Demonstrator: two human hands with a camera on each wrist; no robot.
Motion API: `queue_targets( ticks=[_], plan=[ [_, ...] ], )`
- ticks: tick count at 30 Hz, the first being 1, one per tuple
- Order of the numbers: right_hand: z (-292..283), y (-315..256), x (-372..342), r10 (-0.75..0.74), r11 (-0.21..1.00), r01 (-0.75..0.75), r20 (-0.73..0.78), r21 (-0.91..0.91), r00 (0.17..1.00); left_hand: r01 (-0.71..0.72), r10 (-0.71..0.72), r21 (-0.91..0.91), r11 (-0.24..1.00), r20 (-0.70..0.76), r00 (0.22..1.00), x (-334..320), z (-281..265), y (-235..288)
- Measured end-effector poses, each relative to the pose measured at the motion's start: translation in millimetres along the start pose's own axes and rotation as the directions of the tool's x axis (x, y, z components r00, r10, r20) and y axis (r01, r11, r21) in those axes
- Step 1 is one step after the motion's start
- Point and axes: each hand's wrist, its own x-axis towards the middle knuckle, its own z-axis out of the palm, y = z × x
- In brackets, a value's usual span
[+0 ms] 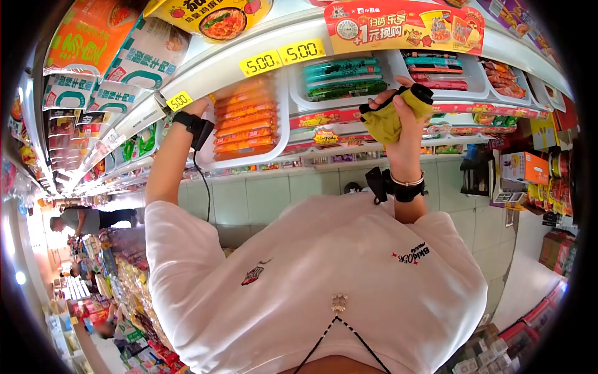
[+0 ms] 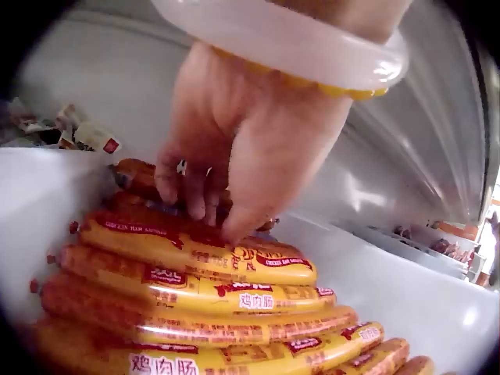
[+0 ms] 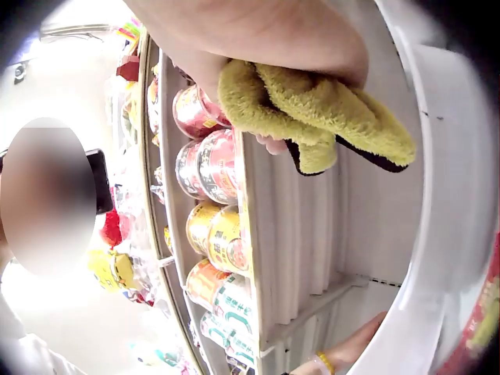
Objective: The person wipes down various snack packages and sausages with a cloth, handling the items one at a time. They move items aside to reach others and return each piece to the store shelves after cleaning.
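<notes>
My left hand [image 2: 258, 141] reaches down into a white tray [image 1: 283, 138] of packaged sausages in orange-yellow wrappers, at the left of the head view. In the left wrist view, its thumb and fingertips rest at the rear rows, right over a sausage [image 2: 195, 248] with a red label. The fingers hang down, slightly bent. In the head view, the shelf edge partly hides this hand. My right hand [image 1: 408, 124] holds a bunched yellow-green cloth [image 1: 387, 123] with dark edging, raised in front of the trays. The right wrist view shows the cloth [image 3: 312, 109] as fluffy and folded.
More white trays hold green sausages [image 1: 346, 78], blue and red sausages [image 1: 436, 70] and others to the right. Yellow price tags [image 1: 280, 57] line the shelf edge above. Instant noodle tubs [image 3: 215, 168] stand on shelves. Farther off, a person [image 1: 87, 221] stands in the store.
</notes>
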Motion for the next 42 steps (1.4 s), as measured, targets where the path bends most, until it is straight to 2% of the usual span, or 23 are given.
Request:
queue_targets(
  ticks=[13,20,24,27,30,33,34,35,36,37,38,41,42],
  plan=[
    [1,5,-11,0.084,0.996,-0.084,0.049,-0.004,0.995,0.017,-0.017,0.004,1.000,-0.003,1.000,-13,-12,5],
    [-8,-5,-11,0.047,0.999,-0.047,0.025,-0.012,0.999,0.021,-0.021,0.001,1.000,0.029,0.999,0,-11,5],
    [-8,-6,-9,0.057,0.998,-0.057,0.005,0.002,0.998,-0.005,0.004,0.017,1.000,0.058,0.998,-1,-16,25],
    [-2,-1,-8,0.081,0.997,-0.080,0.059,-0.011,0.995,-0.004,0.001,0.039,0.999,0.086,0.996,8,-14,35],
    [5,7,-9,0.146,0.989,-0.147,0.095,0.010,0.985,-0.063,0.067,0.073,0.995,-0.054,0.996,-4,-44,53],
    [13,18,-9,0.178,0.980,-0.192,0.189,0.056,0.966,0.076,-0.081,0.146,0.986,0.035,0.996,-31,-104,126],
    [12,25,-10,0.182,0.976,-0.207,0.260,0.071,0.948,0.142,-0.137,-0.090,0.986,0.059,0.989,-46,-110,141],
    [17,28,-11,0.190,0.973,-0.220,0.288,0.074,0.939,0.206,-0.187,-0.320,0.925,0.091,0.978,-60,-114,154],
    [24,32,-13,0.199,0.969,-0.234,0.316,0.076,0.928,0.306,-0.226,-0.603,0.736,0.208,0.952,-73,-120,169],
    [30,36,-15,0.209,0.965,-0.249,0.343,0.076,0.916,0.391,-0.222,-0.801,0.453,0.323,0.920,-84,-126,185],
    [33,40,-17,0.222,0.971,-0.239,0.396,-0.007,0.891,0.377,-0.179,-0.911,0.167,0.347,0.920,-94,-128,202],
    [53,56,-21,0.204,0.961,-0.264,0.439,0.079,0.875,0.377,-0.070,-0.839,-0.392,0.436,0.897,-112,-135,236],
    [62,60,-22,0.216,0.960,-0.273,0.446,0.066,0.869,0.380,-0.060,-0.790,-0.481,0.462,0.885,-115,-133,245]
  ],
)
